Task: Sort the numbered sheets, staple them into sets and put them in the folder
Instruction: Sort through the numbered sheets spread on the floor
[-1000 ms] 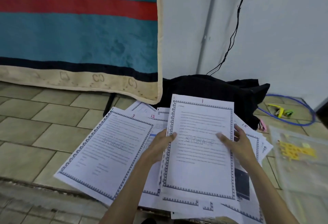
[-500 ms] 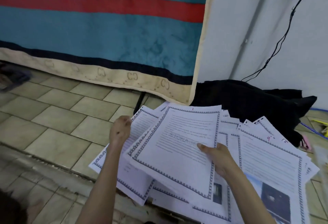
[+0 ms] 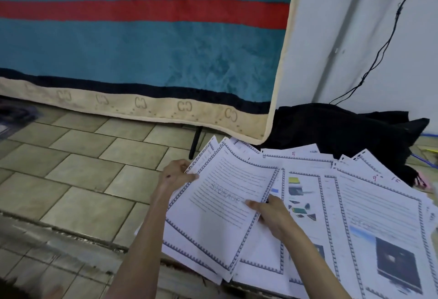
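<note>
A loose spread of bordered printed sheets [image 3: 369,206] lies fanned over the tiled floor [image 3: 78,170] at the near right, overlapping one another. Red handwritten numbers show at the top edges of a few — a 5 on a far one, what looks like a 9 farther right. Some sheets carry coloured pictures, others only lines of text.

On the left of the spread, a small stack of text sheets [image 3: 220,206] is held tilted between both hands. The left hand [image 3: 174,175] grips its far left edge, fingers curled round the edge with the thumb lying on the top page. The right hand [image 3: 270,213] pinches the stack's right edge, thumb flat on the page and the other fingers tucked beneath it.

Behind the sheets hangs a teal blanket [image 3: 142,50] with a red stripe and a beige hem, just above the floor. A heap of black cloth [image 3: 339,130] sits at the foot of the white wall [image 3: 379,38], down which a thin black cable [image 3: 379,54] runs.
</note>
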A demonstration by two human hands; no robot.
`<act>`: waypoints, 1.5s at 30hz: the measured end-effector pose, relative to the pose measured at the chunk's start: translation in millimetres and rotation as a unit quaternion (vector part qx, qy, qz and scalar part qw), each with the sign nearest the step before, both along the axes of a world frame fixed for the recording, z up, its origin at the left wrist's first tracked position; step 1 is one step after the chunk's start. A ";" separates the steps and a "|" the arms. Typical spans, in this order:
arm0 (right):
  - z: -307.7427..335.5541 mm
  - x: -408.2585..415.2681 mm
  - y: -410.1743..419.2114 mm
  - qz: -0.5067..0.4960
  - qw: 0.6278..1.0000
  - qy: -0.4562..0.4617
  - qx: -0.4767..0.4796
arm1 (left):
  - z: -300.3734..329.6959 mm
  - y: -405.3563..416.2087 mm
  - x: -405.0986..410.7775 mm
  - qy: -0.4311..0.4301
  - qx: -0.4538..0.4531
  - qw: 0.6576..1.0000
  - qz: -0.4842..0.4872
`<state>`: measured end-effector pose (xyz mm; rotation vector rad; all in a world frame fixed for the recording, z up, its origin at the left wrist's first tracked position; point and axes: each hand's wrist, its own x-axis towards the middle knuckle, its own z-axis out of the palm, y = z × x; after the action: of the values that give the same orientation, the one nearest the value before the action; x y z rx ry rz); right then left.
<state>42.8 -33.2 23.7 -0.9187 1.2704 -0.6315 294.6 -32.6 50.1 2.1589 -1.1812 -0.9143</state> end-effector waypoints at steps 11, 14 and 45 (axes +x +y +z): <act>39.9 -4.1 0.6 -0.109 0.972 -0.207 -0.038 | 106.0 12.1 -8.4 0.256 -0.127 0.953 -0.099; 75.4 -26.1 -9.4 -0.136 0.968 -0.142 -0.154 | 113.1 7.4 -48.9 0.252 -0.189 0.943 -0.108; 41.1 -314.8 -16.9 -0.185 0.872 0.427 -0.151 | -36.1 -58.0 -175.2 -0.166 -0.019 0.985 -0.046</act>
<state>-272.0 -50.1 64.8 -1.2954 2.2247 -0.7657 119.4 -90.6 14.0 2.3028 -1.4522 -0.5747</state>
